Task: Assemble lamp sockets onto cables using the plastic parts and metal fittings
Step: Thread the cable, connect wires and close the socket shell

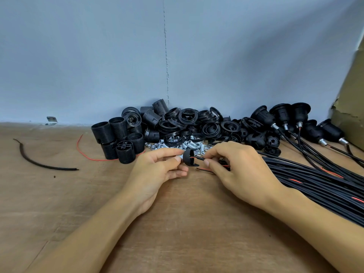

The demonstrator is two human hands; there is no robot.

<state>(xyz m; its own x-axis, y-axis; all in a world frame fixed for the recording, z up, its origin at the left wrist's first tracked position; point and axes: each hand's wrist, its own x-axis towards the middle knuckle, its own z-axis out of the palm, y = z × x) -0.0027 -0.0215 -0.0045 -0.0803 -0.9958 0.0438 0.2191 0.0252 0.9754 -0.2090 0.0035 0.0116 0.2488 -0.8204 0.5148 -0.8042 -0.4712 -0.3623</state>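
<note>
Both forearms enter from the lower edge of the frame and meet at centre, just above the brown counter point(177, 223).

The left hand point(157, 172) has its fingers point(167, 152) pinched on a black socket cap point(189, 157). The cap is held on edge with its open side toward the right.

The right hand point(238, 170) grasps a cable point(200, 159) between thumb and forefinger. The cable's red and black wire ends reach into the cap.

Right of centre, a thick bundle of black cables point(315, 182) lies fanned across the counter toward the right edge.

Beyond the hands, a heap of metal fittings point(192, 144) lies touching a pile of black rings point(188, 117). Threaded socket bodies point(118, 134) sit left of centre, some upright, some tipped.

Assembled sockets point(281, 117) on cables lie at upper right against the wall point(98, 56), with a sheet of cardboard point(350, 99) at the right edge.

At left lie a loose black cable offcut point(39, 163) and a red wire point(80, 148), well apart from the hands.
</note>
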